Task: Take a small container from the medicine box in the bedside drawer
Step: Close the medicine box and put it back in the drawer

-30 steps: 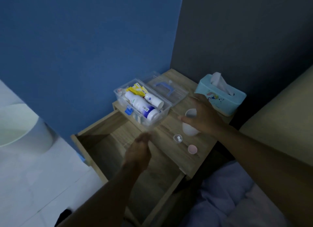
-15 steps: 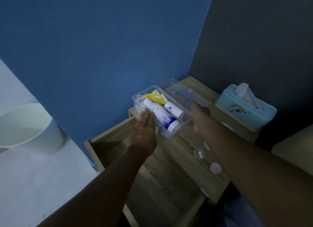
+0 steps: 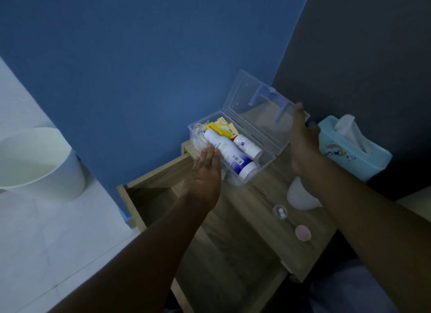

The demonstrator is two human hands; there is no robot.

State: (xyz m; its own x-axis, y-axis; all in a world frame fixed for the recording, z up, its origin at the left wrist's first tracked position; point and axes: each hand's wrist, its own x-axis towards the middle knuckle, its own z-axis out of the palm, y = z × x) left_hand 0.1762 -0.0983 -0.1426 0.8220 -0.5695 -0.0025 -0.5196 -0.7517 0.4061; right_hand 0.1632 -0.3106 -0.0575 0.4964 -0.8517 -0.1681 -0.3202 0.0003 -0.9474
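Observation:
A clear medicine box (image 3: 264, 167) stands on the wooden bedside table (image 3: 261, 238), above the pulled-out drawer (image 3: 163, 196). Inside lie a large white bottle (image 3: 229, 155), a smaller white bottle (image 3: 248, 146) and a yellow packet (image 3: 221, 128). My left hand (image 3: 205, 172) rests flat with straight fingers against the box's near left side. My right hand (image 3: 303, 140) grips the far edge of the clear hinged lid (image 3: 256, 112), which stands tilted up with its blue handle. A small clear container (image 3: 279, 212) holding two white pills sits on the tabletop, its pink cap (image 3: 302, 233) beside it.
A white cup (image 3: 300, 196) stands partly behind my right forearm. A light blue tissue box (image 3: 354, 149) sits at the right by the dark wall. A white bin (image 3: 39, 165) stands on the floor at left. The blue wall runs directly behind the box.
My right hand left the white cup, reached the lid and lifted it from flat to tilted up. My left hand rose from over the drawer to the box's side.

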